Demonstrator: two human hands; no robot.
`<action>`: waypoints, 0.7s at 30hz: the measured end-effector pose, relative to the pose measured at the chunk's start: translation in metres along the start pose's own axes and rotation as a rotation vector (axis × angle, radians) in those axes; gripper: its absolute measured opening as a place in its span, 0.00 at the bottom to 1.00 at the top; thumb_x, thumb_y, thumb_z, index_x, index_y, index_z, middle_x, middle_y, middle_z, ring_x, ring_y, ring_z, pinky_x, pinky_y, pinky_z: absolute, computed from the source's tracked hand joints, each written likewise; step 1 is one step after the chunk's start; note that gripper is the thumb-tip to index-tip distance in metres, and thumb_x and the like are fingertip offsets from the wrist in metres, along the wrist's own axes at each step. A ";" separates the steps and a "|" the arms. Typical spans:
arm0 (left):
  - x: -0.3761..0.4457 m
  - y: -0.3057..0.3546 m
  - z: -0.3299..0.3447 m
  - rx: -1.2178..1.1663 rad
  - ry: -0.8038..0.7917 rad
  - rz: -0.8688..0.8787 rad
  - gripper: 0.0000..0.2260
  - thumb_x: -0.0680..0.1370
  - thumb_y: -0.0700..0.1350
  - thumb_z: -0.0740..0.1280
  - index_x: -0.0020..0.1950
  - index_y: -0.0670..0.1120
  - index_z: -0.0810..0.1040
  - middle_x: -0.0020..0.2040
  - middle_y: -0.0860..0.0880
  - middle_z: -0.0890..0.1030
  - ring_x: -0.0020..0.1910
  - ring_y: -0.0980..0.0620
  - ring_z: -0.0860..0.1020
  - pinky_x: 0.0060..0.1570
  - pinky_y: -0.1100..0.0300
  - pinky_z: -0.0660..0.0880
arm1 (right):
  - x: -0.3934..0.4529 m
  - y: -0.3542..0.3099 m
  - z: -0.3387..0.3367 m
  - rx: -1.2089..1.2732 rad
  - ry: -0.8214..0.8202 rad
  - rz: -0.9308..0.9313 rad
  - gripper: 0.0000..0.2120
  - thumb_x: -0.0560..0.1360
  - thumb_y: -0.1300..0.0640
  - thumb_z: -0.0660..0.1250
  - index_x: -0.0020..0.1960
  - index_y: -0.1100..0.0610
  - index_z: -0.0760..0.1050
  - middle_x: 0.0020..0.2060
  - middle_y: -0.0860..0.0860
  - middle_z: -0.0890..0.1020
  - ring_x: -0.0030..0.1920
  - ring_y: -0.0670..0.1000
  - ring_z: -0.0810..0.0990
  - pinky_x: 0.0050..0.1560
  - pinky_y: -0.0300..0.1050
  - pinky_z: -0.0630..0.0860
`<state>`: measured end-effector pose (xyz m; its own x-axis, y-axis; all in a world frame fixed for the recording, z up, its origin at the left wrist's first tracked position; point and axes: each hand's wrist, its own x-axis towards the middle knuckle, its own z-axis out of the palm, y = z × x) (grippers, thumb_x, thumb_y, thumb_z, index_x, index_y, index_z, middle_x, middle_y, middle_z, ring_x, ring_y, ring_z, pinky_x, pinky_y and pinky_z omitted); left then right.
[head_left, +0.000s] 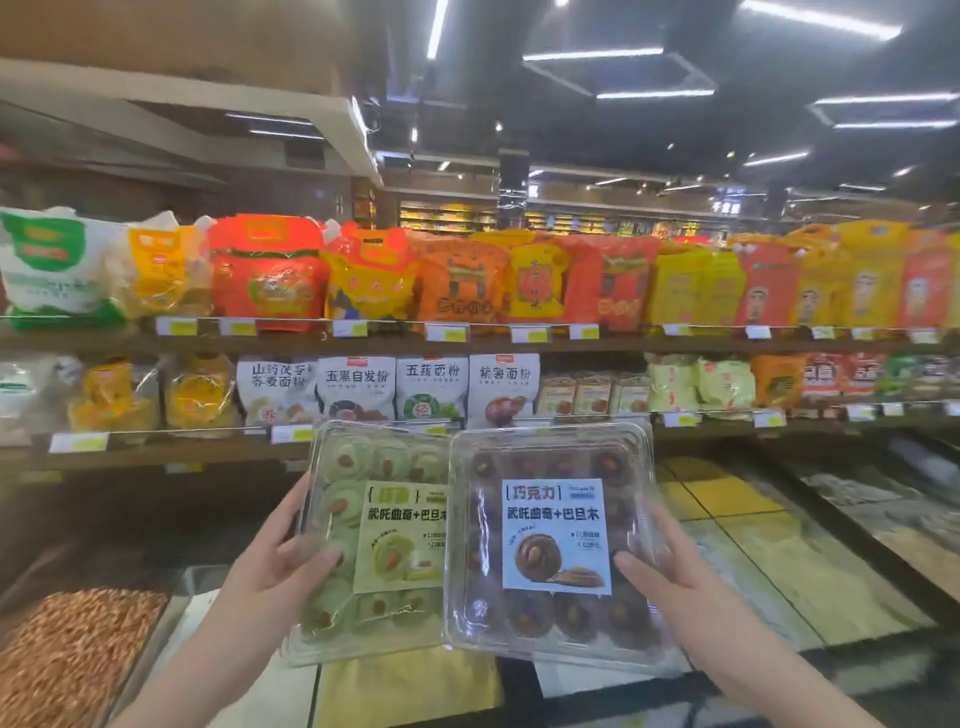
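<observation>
With the left hand (275, 566) grip clamped on a matcha cookie box (374, 540) and the right hand (670, 566) on a chocolate cookie box (550, 535), a shopper holds both before the shelves (467, 343), seemingly comparing; next, one must be chosen.

- The upper dark wooden shelf (291, 344) is carrying a packed row of big bags: a white-and-green plastic sack (52, 265) at the left end, then red-orange plastic bags (265, 270) and yellow plastic bags (696, 291).
- The lower dark wooden shelf (156, 454) is holding four white standing flour pouches (431, 387) side by side, with clear bags of yellow goods (200, 389) on their left and pale green packets (724, 382) on their right.
- Small white-and-yellow price tags (530, 333) are lining both shelf edges.
</observation>
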<state>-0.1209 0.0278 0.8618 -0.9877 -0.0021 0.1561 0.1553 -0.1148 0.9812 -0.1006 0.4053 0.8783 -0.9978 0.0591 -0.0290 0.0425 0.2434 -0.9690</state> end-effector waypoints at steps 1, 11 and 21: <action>0.005 0.000 0.004 0.004 -0.018 0.008 0.31 0.70 0.53 0.79 0.66 0.77 0.72 0.63 0.51 0.84 0.64 0.46 0.81 0.69 0.37 0.72 | -0.003 0.000 -0.005 0.008 0.025 0.014 0.32 0.79 0.43 0.67 0.73 0.25 0.53 0.63 0.41 0.80 0.62 0.43 0.80 0.70 0.58 0.70; 0.044 0.008 0.066 -0.007 -0.360 -0.028 0.35 0.70 0.56 0.79 0.71 0.75 0.67 0.63 0.55 0.84 0.59 0.54 0.83 0.67 0.44 0.74 | -0.077 0.000 -0.042 0.038 0.344 0.028 0.27 0.83 0.53 0.63 0.75 0.33 0.58 0.52 0.35 0.85 0.55 0.41 0.84 0.61 0.52 0.76; 0.003 -0.019 0.182 0.020 -0.767 0.024 0.31 0.79 0.48 0.70 0.69 0.81 0.62 0.59 0.64 0.80 0.59 0.60 0.79 0.65 0.57 0.73 | -0.248 0.013 -0.060 0.054 0.843 0.100 0.24 0.83 0.63 0.63 0.69 0.37 0.66 0.45 0.45 0.88 0.43 0.50 0.87 0.41 0.45 0.80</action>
<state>-0.1242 0.2103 0.8648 -0.6976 0.6864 0.2053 0.1840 -0.1052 0.9773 0.1508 0.4520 0.8873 -0.6176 0.7845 0.0561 0.1050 0.1530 -0.9826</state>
